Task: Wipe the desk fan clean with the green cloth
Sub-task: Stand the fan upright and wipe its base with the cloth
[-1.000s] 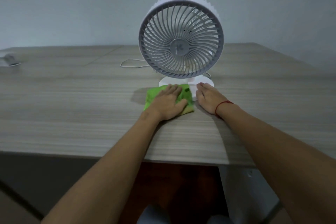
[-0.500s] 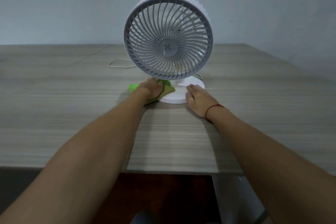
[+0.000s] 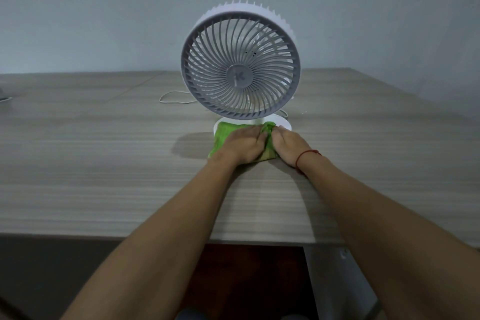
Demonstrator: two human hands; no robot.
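Observation:
A white desk fan [image 3: 240,65] with a round grey grille stands upright on its round white base [image 3: 284,123] in the middle of the wooden desk. The green cloth [image 3: 223,135] lies over the front of that base and spills onto the desk. My left hand [image 3: 242,144] presses flat on the cloth. My right hand [image 3: 288,144], with a red string at the wrist, lies right beside it at the base's front right; its fingers touch the bunched right end of the cloth.
The wooden desk [image 3: 104,163] stretches wide to both sides, its near edge just below my forearms. A thin white cable [image 3: 172,97] loops on the desk behind the fan. A small grey object [image 3: 4,96] sits at the far left edge. A pale wall rises behind.
My left hand has slid the cloth from the left side of the base across its front, up against my right hand. The fan sits further right in the view as my head turned.

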